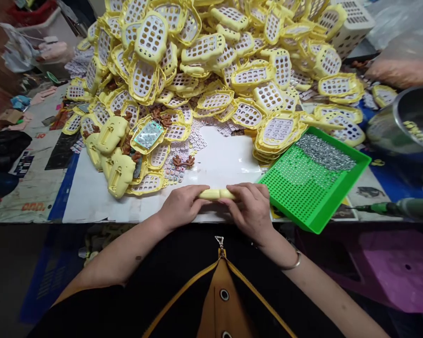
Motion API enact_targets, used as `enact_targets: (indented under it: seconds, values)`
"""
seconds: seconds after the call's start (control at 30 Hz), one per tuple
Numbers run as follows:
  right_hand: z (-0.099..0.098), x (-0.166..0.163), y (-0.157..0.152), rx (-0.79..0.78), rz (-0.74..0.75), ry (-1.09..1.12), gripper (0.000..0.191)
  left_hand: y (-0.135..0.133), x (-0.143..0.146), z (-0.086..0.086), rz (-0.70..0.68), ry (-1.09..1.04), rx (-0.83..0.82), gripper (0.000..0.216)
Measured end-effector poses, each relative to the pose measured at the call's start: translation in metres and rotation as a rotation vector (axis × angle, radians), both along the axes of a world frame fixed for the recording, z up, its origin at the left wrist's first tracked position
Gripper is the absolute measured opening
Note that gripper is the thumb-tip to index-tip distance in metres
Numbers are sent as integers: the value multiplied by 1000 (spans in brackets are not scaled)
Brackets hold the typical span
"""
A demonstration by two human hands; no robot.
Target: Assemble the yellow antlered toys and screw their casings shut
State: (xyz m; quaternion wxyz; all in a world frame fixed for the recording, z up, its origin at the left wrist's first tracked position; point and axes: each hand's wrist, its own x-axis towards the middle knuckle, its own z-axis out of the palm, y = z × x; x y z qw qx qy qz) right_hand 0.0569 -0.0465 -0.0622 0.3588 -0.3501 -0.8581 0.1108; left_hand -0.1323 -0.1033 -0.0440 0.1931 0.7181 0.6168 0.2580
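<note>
Both my hands grip one yellow plastic toy shell (216, 194) at the near edge of the white work surface (222, 162). My left hand (181, 205) wraps its fingers round the shell's left end. My right hand (252, 207) closes over its right end; a bracelet sits on that wrist. Only the shell's top edge shows between my fingers. A huge heap of similar yellow shells with white keypad grids (211, 61) rises behind my hands.
A green perforated tray (303, 188) with small silver screws (324, 152) lies to the right. A green electric screwdriver (395, 208) rests at the right edge, near a steel bowl (405, 124). A white basket (352, 23) stands behind; small brown pieces (183, 161) lie loose.
</note>
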Motion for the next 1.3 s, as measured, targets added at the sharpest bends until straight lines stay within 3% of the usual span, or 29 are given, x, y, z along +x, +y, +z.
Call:
enact_targets:
  seconds: [0.17, 0.3, 0.37, 0.43, 0.53, 0.63, 0.7, 0.8, 0.93, 1.13, 1.3]
  values:
    - [-10, 2, -6, 11, -15, 33, 20, -5, 3, 7, -31, 161, -49, 24]
    - [-2, -4, -2, 60, 74, -37, 18, 5, 3, 18, -101, 201, -170, 24]
    - [10, -6, 5, 132, 36, 22, 27, 12, 1, 20, -64, -14, -199, 26]
    - [22, -5, 11, 156, -86, 143, 42, 16, -1, 19, 26, -451, -245, 30]
    - [36, -5, 11, -60, -78, 80, 49, 17, -2, 16, 148, -1165, -304, 45]
    - [41, -13, 3, -326, 112, -138, 51, 14, 4, 11, 204, -1443, -365, 49]
    - [40, -21, -3, -383, 155, -186, 51, 12, 10, 8, 227, -1459, -442, 47]
    - [37, -26, -10, -325, 155, -243, 53, 8, 15, 4, 246, -1403, -495, 47]
    - [35, -19, -14, -220, 224, -318, 54, 8, 7, 5, 199, -1335, -424, 55]
    - [47, -10, -10, -235, 106, -314, 54, 9, 5, 8, 281, -1329, -410, 48]
    - [52, -8, -11, -263, 184, -295, 50, 6, 16, 13, 240, -1293, -414, 43]
